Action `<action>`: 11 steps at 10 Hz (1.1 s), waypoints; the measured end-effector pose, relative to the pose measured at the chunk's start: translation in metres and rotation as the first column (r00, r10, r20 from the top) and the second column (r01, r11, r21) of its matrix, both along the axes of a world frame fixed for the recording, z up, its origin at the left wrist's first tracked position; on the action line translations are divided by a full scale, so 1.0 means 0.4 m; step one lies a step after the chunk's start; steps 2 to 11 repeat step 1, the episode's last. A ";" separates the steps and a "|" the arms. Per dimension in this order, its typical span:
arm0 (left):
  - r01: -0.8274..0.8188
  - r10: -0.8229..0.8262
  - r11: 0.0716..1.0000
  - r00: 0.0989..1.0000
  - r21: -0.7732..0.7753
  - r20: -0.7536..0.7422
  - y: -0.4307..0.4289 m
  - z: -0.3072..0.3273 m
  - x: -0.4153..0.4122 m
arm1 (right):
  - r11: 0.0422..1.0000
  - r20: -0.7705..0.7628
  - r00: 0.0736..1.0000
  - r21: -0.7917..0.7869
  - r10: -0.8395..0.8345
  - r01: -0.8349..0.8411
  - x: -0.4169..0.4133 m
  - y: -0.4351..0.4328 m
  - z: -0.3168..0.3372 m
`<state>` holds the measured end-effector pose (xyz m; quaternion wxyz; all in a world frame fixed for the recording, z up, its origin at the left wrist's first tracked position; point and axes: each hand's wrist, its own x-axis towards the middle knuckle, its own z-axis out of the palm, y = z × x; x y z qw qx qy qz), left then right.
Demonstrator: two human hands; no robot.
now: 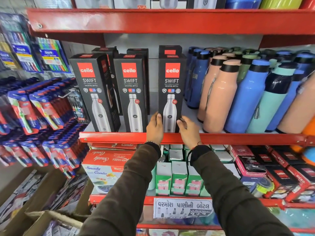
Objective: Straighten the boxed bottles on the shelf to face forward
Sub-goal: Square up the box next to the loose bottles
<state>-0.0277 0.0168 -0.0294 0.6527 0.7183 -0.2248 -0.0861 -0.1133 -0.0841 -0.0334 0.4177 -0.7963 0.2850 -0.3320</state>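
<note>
Gripping the lower part of the rightmost Cello Swift box (pixel 171 89) from both sides, the left hand (pixel 154 127) presses its fingers and thumb against the box's left edge while the right hand (pixel 188 129) curls its fingers around the right edge near the base. Both hands are closed on this one box, which stands upright at the front lip of the red shelf (pixel 238 138) with its printed front, red logo and bottle picture turned squarely forward. To its left, apart from it, the middle Cello Swift box (pixel 130 92) also stands upright and faces forward, and farther left the leftmost Cello Swift box (pixel 92 92) stands turned a little so that its right side panel shows along with its front. More black boxes of the same kind stand behind these three. Just beside the held box on the right stand loose bottles without boxes, the nearest being peach bottles (pixel 217 96) with black collars, then blue bottles (pixel 245 97) and a teal one farther right. Dark sleeves cover both forearms, which reach up across the shelf below, where green cartons (pixel 179 182) stand in a row. Toothbrush packs (pixel 42 106) hang on the rack at the left.
</note>
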 end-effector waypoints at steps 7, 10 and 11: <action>-0.015 0.015 1.000 1.000 -0.010 0.010 0.002 0.006 -0.006 | 1.000 0.023 1.000 -0.002 -0.004 0.004 -0.003 0.005 0.004; -0.015 0.015 1.000 1.000 -0.010 0.010 0.002 0.006 -0.006 | 1.000 0.023 1.000 -0.002 -0.004 0.004 -0.003 0.005 0.004; -0.015 0.015 1.000 1.000 -0.010 0.010 0.002 0.006 -0.006 | 1.000 0.023 1.000 -0.002 -0.004 0.004 -0.003 0.005 0.004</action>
